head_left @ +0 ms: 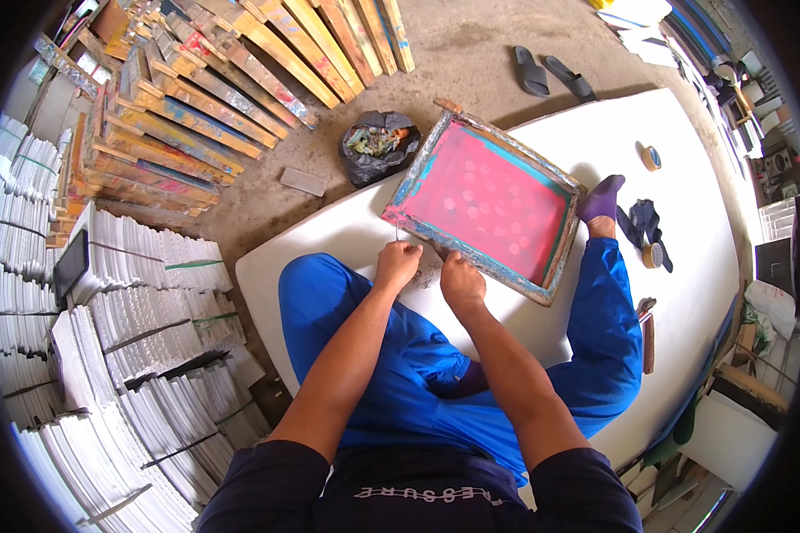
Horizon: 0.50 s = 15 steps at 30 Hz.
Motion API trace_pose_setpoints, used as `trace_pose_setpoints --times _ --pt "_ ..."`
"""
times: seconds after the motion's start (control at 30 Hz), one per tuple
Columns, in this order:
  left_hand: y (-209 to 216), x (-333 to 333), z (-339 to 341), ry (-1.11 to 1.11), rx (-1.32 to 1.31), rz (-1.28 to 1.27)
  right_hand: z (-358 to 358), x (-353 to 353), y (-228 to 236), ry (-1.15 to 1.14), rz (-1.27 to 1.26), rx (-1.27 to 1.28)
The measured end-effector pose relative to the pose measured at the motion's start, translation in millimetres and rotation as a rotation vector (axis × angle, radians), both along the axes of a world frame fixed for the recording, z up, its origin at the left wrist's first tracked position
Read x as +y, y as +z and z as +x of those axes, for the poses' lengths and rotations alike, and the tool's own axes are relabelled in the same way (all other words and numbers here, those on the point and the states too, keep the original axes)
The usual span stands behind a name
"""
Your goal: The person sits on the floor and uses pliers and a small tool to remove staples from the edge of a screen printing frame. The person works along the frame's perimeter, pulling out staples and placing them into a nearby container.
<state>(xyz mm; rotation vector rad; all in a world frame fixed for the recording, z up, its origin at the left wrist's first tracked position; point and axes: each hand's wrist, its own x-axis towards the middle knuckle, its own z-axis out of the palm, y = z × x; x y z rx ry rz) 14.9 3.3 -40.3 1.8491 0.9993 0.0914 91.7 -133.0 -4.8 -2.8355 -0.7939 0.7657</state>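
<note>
A screen-printing frame with pink mesh, pale round marks and paint-stained wooden sides lies tilted on the white surface in front of me. My left hand is closed in a pinch just below the frame's near left corner. Something thin and pale rises from its fingertips toward that corner, too small to name. Beside it, my right hand is closed at the frame's near edge, around the end of something dark that I cannot make out. Between the hands, small dark scraps lie on the white surface.
A black bag of scraps stands beyond the frame's left corner. Stacked wooden frames and bundled white sheets fill the left. Tape rolls and dark cloth lie right, past my foot. Black slippers rest on the floor.
</note>
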Motion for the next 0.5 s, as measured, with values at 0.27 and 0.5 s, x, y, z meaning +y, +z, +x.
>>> trace_pose_setpoints --times 0.27,0.5 --pt "2 1 1 0.005 -0.026 -0.083 -2 -12 -21 -0.121 0.265 0.178" --pt "-3 -2 2 0.076 -0.147 -0.108 -14 -15 -11 -0.159 0.254 0.175"
